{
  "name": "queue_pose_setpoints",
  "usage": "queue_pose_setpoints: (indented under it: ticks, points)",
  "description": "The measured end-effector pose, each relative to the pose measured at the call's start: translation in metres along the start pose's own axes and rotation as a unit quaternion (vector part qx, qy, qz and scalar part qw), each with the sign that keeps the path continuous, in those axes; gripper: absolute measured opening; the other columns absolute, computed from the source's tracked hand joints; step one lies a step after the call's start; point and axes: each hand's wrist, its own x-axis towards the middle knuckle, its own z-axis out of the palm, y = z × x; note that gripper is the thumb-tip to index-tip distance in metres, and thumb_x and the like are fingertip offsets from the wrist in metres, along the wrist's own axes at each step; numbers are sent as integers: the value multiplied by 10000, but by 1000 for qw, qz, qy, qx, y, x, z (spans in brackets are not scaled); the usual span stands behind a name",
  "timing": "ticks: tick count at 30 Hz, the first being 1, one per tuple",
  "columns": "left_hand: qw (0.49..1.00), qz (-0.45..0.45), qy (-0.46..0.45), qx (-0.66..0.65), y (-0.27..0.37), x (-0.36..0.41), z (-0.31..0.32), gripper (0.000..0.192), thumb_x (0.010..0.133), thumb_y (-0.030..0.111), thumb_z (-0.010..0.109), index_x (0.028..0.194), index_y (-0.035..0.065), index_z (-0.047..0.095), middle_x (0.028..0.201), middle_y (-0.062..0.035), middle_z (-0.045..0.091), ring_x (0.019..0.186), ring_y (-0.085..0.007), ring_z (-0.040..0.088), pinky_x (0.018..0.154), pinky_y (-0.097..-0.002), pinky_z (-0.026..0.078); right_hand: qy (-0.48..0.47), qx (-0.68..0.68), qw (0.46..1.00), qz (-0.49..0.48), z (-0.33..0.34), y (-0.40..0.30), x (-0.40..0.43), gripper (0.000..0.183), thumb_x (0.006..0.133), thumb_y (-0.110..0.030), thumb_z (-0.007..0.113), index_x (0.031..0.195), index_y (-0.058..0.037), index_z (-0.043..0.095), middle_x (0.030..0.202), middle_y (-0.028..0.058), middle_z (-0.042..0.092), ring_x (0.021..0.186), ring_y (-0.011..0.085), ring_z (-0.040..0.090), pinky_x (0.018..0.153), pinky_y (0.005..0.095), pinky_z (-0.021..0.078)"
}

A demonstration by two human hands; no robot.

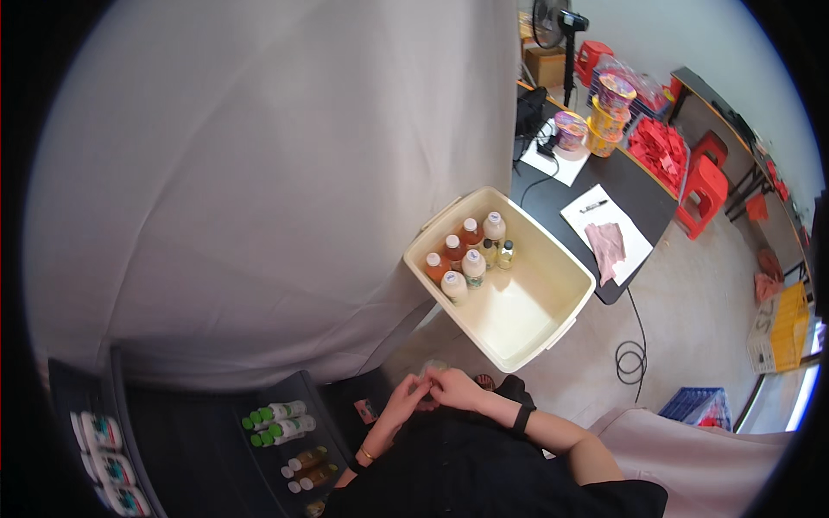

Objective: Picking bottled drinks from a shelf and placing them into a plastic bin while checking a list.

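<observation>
Both hands meet close to the body, at the lower middle of the view. My left hand (409,400) and my right hand (454,388) touch at the fingertips around a small clear item (435,366), partly hidden by the fingers; its kind is unclear. Beyond them stands a cream plastic bin (537,322). In its far left part are white bottles (473,263), amber bottles with white caps (454,249) and small dark-capped bottles (506,255), all upright. To the left, a black shelf (194,447) holds green-capped bottles (285,430) and white-capped brown bottles (317,476) lying on their sides.
White tubs (116,469) sit at the far left. A grey curtain (278,194) hangs beyond the shelf. On the black table (583,236) are a pink cloth (607,249), a marker (594,206), paper and stacked instant noodle cups (605,123). A cable (629,362) lies on the floor.
</observation>
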Motion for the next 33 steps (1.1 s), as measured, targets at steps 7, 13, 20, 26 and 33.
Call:
queue_pose_setpoints:
  ticks: [7,13,20,26,33]
  points:
    - [985,37,-152,67,71,92,23,206,890,224,521,846,54,412,819,-74,552,687,-171,624,573,-238,521,219,98,961,135,-69,0,15,137,755,-66,464,854,-6,536,590,166,547,543,283,573,509,359,438]
    - [965,-3,-214,153,104,166,27,257,864,260,556,805,52,416,702,-67,599,611,-126,629,503,-192,455,305,114,914,242,-84,26,47,122,773,-36,457,867,2,525,611,90,533,572,151,513,554,279,418]
    - [911,-24,-271,312,89,265,30,251,833,250,574,797,46,431,660,-76,596,570,-124,604,499,-243,462,314,87,883,337,-77,120,73,193,803,-23,431,990,-32,481,689,188,586,692,320,606,613,367,461]
    - [853,-4,-239,463,32,337,21,325,736,337,580,804,36,478,696,-149,609,648,-283,615,596,-351,473,302,179,858,375,-47,177,91,412,801,-33,486,1199,-59,384,929,190,606,817,269,626,735,333,490]
    - [834,-1,-230,502,-2,364,22,348,736,353,573,837,31,490,733,-161,611,669,-299,610,607,-357,469,306,193,843,399,-30,222,93,416,786,-37,495,1190,-57,394,968,176,610,876,268,619,780,337,478]
